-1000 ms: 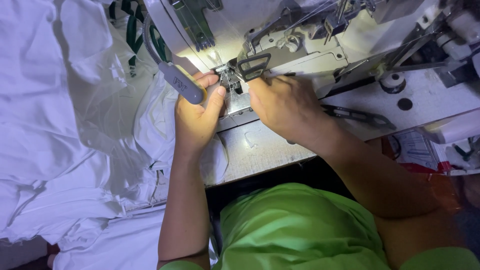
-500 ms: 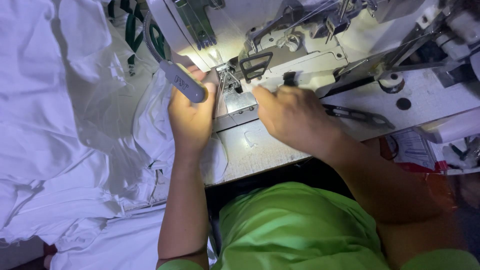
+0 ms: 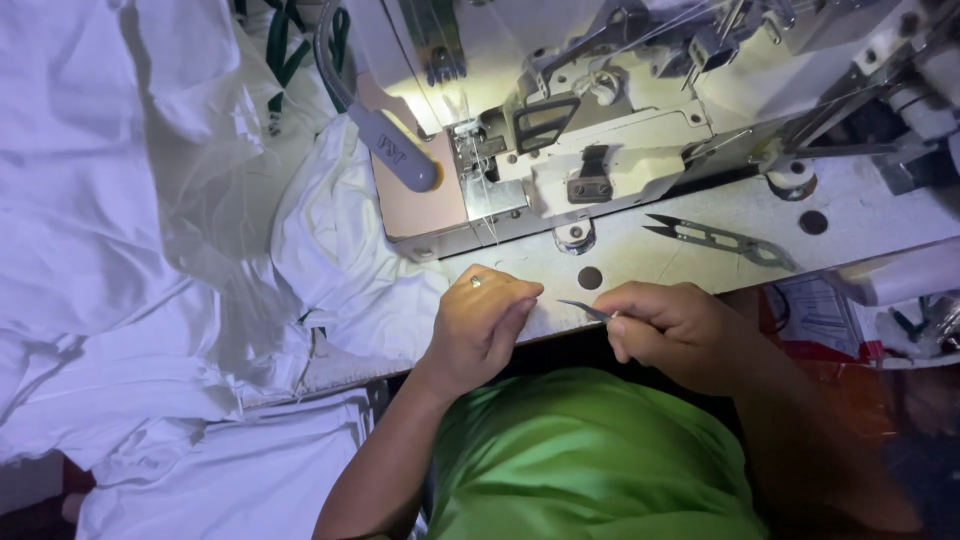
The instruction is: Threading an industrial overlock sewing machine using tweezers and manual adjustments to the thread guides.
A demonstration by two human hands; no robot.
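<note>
At the lower centre of the frame both hands sit at the near edge of the sewing table: the left hand is loosely curled with nothing seen in it, and the right hand is closed on slim metal tweezers, whose tip points left into the narrow gap between the hands. The bare strip of table between the hands and the sewing machine is open. Thread snips lie to the right, and white fabric crowds the left edge.

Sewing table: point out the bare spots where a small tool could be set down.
Bare table top lies between the left hand, the thread snips and the sewing machine. Left of the machine is crowded with white fabric. The right hand holds tweezers at the front edge.
</note>
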